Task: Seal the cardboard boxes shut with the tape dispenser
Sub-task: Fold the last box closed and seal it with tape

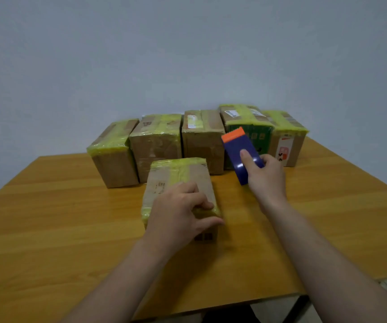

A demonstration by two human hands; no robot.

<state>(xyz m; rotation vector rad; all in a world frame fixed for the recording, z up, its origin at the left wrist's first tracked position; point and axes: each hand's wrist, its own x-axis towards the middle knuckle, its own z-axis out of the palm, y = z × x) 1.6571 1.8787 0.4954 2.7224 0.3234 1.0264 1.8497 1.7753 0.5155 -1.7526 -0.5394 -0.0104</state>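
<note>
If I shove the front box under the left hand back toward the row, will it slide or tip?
Probably slides: the front box lies low and long on the smooth table. Its glossy tape may feel slick under the left hand. The cardboard looks stiff; weight can't be judged.

On the wooden counter [48, 229], the left hand [178, 213] grips a small brown cardboard box with yellow-green tape [176, 173]. The right hand [264, 176] holds a blue, orange-tipped tape dispenser [236, 150] above the counter. Five taped cardboard boxes [155, 141] line the wall behind.
</note>
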